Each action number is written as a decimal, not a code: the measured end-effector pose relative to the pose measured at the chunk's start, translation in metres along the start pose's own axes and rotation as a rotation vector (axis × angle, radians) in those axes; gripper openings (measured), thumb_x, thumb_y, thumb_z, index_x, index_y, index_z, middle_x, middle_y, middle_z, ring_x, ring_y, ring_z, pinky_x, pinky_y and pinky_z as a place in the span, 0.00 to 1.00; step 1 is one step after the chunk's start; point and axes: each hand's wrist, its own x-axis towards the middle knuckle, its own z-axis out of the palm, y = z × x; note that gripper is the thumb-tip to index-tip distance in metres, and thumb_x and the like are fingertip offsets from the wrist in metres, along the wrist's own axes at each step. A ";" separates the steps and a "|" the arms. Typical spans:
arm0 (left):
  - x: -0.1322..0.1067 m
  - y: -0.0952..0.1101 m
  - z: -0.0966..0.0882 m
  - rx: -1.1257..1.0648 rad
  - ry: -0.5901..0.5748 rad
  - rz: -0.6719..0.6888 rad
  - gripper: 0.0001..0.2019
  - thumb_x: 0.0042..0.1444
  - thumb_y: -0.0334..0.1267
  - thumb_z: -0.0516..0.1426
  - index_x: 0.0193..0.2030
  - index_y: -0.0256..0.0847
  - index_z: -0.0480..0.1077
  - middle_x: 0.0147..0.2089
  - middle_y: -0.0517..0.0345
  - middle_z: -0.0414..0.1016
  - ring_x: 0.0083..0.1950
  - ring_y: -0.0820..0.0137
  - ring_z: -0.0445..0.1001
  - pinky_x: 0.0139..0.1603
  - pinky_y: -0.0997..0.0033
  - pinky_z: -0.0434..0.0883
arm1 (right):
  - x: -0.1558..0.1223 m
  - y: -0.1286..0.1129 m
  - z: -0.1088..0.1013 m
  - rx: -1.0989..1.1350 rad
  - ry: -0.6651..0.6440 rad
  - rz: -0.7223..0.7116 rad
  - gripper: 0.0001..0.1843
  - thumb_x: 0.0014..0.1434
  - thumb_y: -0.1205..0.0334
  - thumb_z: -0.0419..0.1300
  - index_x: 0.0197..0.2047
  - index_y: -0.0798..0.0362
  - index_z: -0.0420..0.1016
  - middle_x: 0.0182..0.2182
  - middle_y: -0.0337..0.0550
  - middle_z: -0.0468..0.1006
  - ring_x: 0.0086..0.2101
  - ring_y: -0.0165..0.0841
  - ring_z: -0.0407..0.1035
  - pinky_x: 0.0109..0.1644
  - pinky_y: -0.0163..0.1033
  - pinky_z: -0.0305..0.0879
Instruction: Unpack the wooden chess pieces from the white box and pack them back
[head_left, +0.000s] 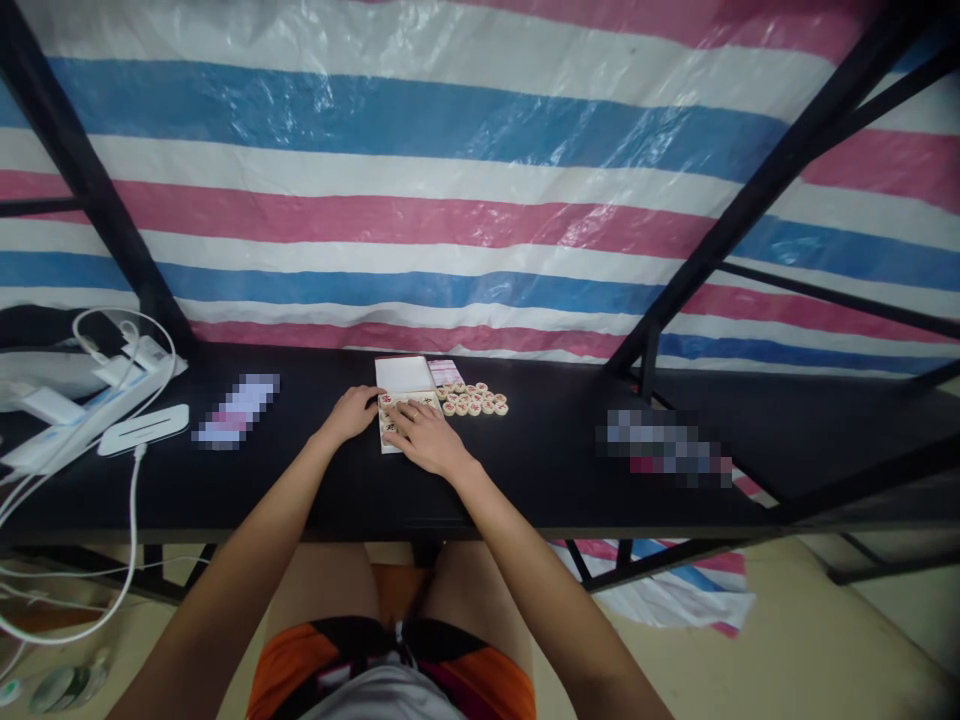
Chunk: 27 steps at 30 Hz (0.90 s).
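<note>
A small white box [386,440] with round wooden game pieces in it lies on the black table [525,480]. My left hand [351,412] rests against the box's left side, fingers curled at its edge. My right hand [424,436] lies flat over the pieces in the box, fingers stretched out and together. Behind the box lies its white lid [403,375]. Several more round pieces [472,401] with red marks sit in rows on the table just right of the box, beside a small pink-striped packet [445,371].
A white power strip [82,420] with plugs and cables lies at the table's left end, with a white oval device [142,429] beside it. Black frame posts [750,210] rise at both sides. A striped tarp [450,180] hangs behind the table.
</note>
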 end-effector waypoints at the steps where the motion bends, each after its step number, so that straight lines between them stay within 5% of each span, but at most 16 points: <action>1: 0.000 0.000 0.000 -0.002 0.001 0.005 0.18 0.58 0.34 0.50 0.54 0.41 0.70 0.50 0.51 0.74 0.52 0.62 0.70 0.57 0.62 0.65 | 0.000 0.001 0.000 0.009 0.003 0.004 0.30 0.65 0.44 0.44 0.66 0.48 0.56 0.63 0.48 0.61 0.63 0.44 0.50 0.64 0.52 0.47; 8: 0.002 -0.004 0.002 0.007 0.016 0.020 0.18 0.58 0.34 0.50 0.54 0.41 0.71 0.49 0.50 0.75 0.52 0.60 0.71 0.56 0.62 0.66 | 0.012 0.004 -0.001 0.023 -0.043 0.059 0.28 0.64 0.46 0.48 0.63 0.49 0.61 0.64 0.49 0.58 0.63 0.47 0.48 0.63 0.55 0.48; 12: 0.002 -0.004 0.002 0.001 0.007 0.036 0.19 0.57 0.33 0.50 0.54 0.43 0.70 0.48 0.51 0.75 0.52 0.62 0.71 0.56 0.63 0.65 | 0.025 0.001 -0.004 0.006 -0.035 -0.038 0.23 0.61 0.55 0.54 0.58 0.52 0.67 0.63 0.49 0.59 0.62 0.46 0.50 0.63 0.52 0.48; 18: 0.002 -0.005 0.002 -0.026 0.017 0.034 0.18 0.57 0.33 0.51 0.54 0.43 0.71 0.49 0.51 0.75 0.52 0.62 0.71 0.57 0.62 0.65 | 0.041 -0.002 0.001 -0.010 0.026 -0.051 0.15 0.62 0.65 0.50 0.50 0.57 0.70 0.47 0.51 0.73 0.49 0.38 0.67 0.55 0.43 0.59; 24: 0.002 -0.004 0.001 -0.010 0.001 0.025 0.19 0.57 0.33 0.51 0.54 0.43 0.70 0.49 0.52 0.75 0.52 0.62 0.71 0.57 0.62 0.65 | 0.044 0.002 0.003 0.032 0.044 0.010 0.12 0.60 0.70 0.52 0.45 0.55 0.73 0.41 0.47 0.73 0.42 0.34 0.69 0.49 0.37 0.61; 27: 0.002 -0.003 0.000 -0.018 -0.003 0.015 0.18 0.57 0.33 0.51 0.54 0.42 0.71 0.50 0.52 0.75 0.53 0.62 0.71 0.57 0.62 0.65 | 0.030 0.020 -0.010 0.109 0.153 0.052 0.11 0.60 0.69 0.53 0.44 0.54 0.73 0.41 0.45 0.73 0.41 0.33 0.69 0.48 0.35 0.62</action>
